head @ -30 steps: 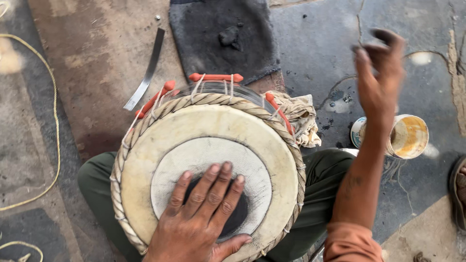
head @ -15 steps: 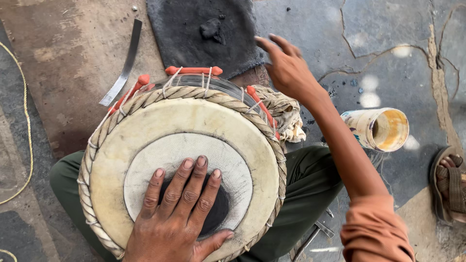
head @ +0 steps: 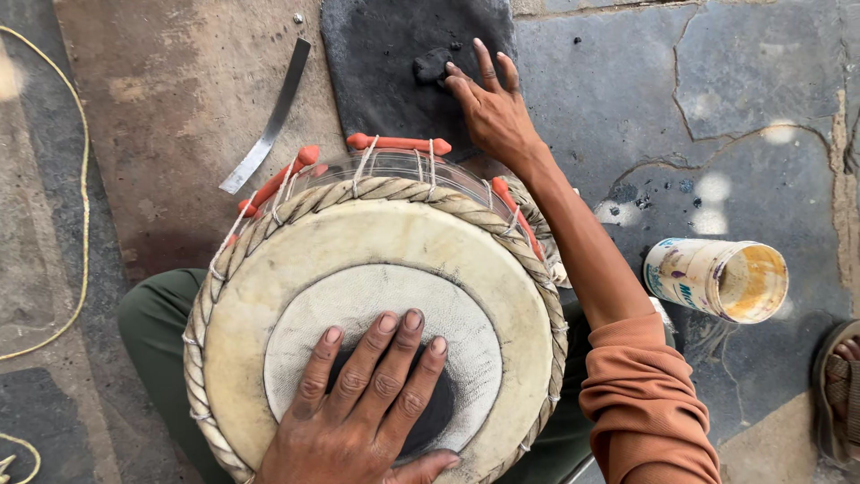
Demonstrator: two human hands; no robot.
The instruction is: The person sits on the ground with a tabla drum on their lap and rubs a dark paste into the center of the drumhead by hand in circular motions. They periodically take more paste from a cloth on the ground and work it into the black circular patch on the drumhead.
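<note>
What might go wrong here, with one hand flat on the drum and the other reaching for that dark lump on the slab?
The left hand lies on the dark patch of the drum; a slip might smear it onto the pale skin. The right hand touches the dark lump on the slab, so bits could drop on the drumhead on the way back. The open can lies on its side near the right elbow and may get knocked.

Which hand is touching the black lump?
The right hand, stretched out past the drum, touches the black lump on the dark slab. The left hand lies flat on the drum skin.
</note>
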